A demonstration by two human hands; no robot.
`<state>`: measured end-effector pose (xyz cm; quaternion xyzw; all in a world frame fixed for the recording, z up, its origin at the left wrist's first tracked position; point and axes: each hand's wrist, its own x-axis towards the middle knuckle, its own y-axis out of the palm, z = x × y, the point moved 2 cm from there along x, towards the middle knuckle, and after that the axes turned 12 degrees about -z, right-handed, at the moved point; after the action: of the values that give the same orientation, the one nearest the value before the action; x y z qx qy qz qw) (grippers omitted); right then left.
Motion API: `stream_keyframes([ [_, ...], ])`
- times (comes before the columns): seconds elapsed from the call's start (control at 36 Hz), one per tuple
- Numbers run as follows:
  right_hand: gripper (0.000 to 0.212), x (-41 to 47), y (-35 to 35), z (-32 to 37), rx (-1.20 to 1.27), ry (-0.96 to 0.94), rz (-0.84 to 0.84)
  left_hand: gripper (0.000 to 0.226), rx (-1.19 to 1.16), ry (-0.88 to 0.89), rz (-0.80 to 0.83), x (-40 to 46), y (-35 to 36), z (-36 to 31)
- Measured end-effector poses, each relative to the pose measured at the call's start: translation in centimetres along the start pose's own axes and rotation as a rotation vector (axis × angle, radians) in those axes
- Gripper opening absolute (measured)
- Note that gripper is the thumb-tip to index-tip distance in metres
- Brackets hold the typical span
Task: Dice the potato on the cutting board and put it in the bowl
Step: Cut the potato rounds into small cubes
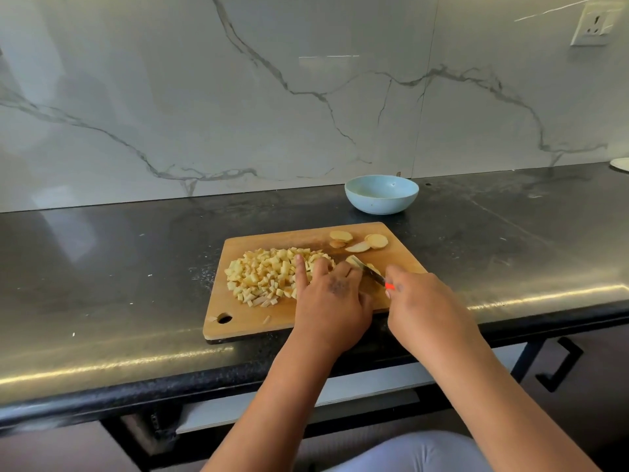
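- Two hands over the board point(306, 321), which sits on the dark table point(102, 267) near its front edge, hanging hole at the near left corner.
- Left hand point(332, 294) lies on the board mid-right, index finger stretched out straight against the right side of the dice pile. The other fingers are bent down onto a potato piece point(354, 261) just ahead of the knuckles, so it looks like they're pinning it, though I can't see the fingertips themselves.
- Right hand point(422, 301) is curled round a knife point(372, 274) with an orange-red handle. Only a bit of the handle peeks out at the thumb. The blade points up and left, and its tip meets that same potato piece.
- Dice point(265, 275): a big heap of pale yellow cubes covering the left-centre of the board, with one or two strays near the front edge by the hole.
- Slices point(360, 240): a few round uncut ones at the far right corner of the board, well clear of the heap.
- Bowl point(381, 194): light blue, on the table just behind the board's far right corner, close to the marble wall point(238, 97). No potato showing in it from this angle.
- Wall socket point(590, 25) up top right, and a cupboard handle point(561, 364) under the table edge on the right.
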<state>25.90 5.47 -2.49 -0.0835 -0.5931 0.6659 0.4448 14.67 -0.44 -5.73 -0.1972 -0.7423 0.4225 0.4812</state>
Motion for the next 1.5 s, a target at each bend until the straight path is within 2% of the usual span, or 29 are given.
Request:
stream_keyframes([
  [0.08,0.017,0.3,0.3,0.2,-0.006,0.003,-0.004,0.046,0.011,0.001,0.011,0.1,0.2,0.2],
  [0.39,0.011,-1.0,-1.0,-1.9,0.022,0.002,0.038,0.053,0.025,0.006,0.013,-0.2,0.2,0.0],
  [0.64,0.010,-0.7,-0.9,-2.7,0.125,-0.008,-0.110,0.054,0.056,0.003,0.068,0.0,0.6,0.4],
  [1.22,0.010,-0.5,0.9,-1.1,0.063,0.003,-0.062,0.054,0.042,0.006,0.039,0.0,0.8,0.4],
  [1.5,0.012,1.9,1.0,-0.4,0.058,-0.009,-0.043,0.082,0.074,0.032,0.046,0.3,1.3,0.8],
])
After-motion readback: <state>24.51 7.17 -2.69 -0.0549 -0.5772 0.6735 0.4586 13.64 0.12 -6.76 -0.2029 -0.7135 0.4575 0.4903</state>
